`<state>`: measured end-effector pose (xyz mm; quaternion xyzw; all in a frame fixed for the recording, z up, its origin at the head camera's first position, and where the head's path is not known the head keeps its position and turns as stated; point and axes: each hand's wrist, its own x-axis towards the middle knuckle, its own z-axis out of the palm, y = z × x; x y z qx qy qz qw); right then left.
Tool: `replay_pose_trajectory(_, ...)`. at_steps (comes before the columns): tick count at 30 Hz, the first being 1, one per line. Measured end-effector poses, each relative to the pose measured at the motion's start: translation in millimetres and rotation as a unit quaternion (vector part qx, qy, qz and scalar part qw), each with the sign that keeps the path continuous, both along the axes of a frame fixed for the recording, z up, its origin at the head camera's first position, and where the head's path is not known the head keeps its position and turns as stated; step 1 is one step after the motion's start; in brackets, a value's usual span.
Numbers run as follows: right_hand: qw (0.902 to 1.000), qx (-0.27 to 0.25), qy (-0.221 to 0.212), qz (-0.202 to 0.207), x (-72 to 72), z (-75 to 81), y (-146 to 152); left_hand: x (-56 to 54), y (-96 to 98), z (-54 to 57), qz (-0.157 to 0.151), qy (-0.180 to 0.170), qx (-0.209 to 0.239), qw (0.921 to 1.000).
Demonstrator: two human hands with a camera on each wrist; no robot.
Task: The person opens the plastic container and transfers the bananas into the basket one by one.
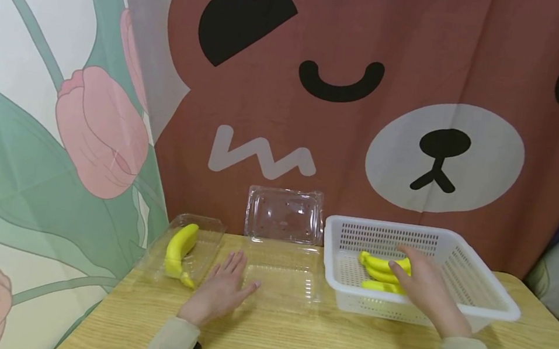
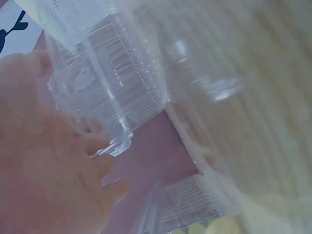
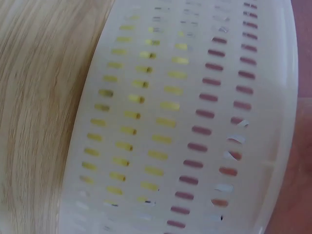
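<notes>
My left hand [image 1: 221, 293] is palm down with fingers straight, between two clear plastic containers. The nearer-left clear container [image 1: 215, 230] has one yellow banana [image 1: 178, 248] in it. To the right lies a hinged clear container [image 1: 276, 301] whose lid [image 1: 283, 216] stands raised behind it. Over the near rim of a white slotted basket [image 1: 373, 306] reaches my right hand [image 1: 429, 288], thumb and index finger apart beside several bananas [image 1: 375, 272]. Its other fingers are hidden. The right wrist view shows mostly the basket wall [image 3: 195, 117], with yellow visible through the slots.
A wooden table [image 1: 288, 347] bears everything, and its back edge meets a hanging bear-print cloth [image 1: 346, 148]. Another cloth with tulips [image 1: 100, 127] hangs along the left side. The basket takes up the back right of the table.
</notes>
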<state>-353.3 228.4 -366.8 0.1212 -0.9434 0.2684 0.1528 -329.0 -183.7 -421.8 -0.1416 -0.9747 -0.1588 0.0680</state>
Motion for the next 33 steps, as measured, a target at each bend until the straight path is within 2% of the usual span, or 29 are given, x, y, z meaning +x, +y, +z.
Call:
replay_pose_trajectory(3,1.0,-0.003,0.003,0.008,1.7,0.2,-6.2,-0.5,-1.7,4.1,-0.011,0.015,-0.003,0.9998)
replay_pose_trajectory(7,0.9996,-0.008,0.013,0.022,2.2,-0.9,-16.5,0.8,-8.1,18.7,-0.018,0.032,0.012,0.9993)
replay_pose_trajectory(11,0.9991,-0.008,0.023,0.036,3.1,-4.2,-27.7,2.4,-22.7,34.5,0.002,0.046,0.033,0.9984)
replay_pose_trajectory(14,0.9986,-0.013,0.026,0.045,5.1,-5.4,-37.1,1.0,-38.9,41.5,0.025,0.048,0.039,0.9978)
replay_pose_trajectory(18,0.9979,-0.023,0.025,0.054,8.4,-4.9,-50.6,-4.3,-63.5,43.5,0.053,0.056,0.048,0.9958)
replay_pose_trajectory(24,0.9962,-0.042,0.022,0.073,10.8,-2.7,-75.9,-6.8,-104.3,43.2,0.077,0.09,0.092,0.9888)
replay_pose_trajectory(27,0.9939,-0.048,0.033,0.093,11.3,-1.4,-90.6,-5.9,-125.7,45.9,0.091,0.085,0.113,0.9856)
replay_pose_trajectory(29,0.9921,-0.049,0.047,0.105,11.6,-1.6,-100.1,-4.7,-138.0,47.8,0.104,0.067,0.13,0.9838)
replay_pose_trajectory(33,0.9897,-0.05,0.063,0.118,13.7,-1.6,-120.6,-4.4,-157.1,44.5,0.125,0.048,0.167,0.9769)
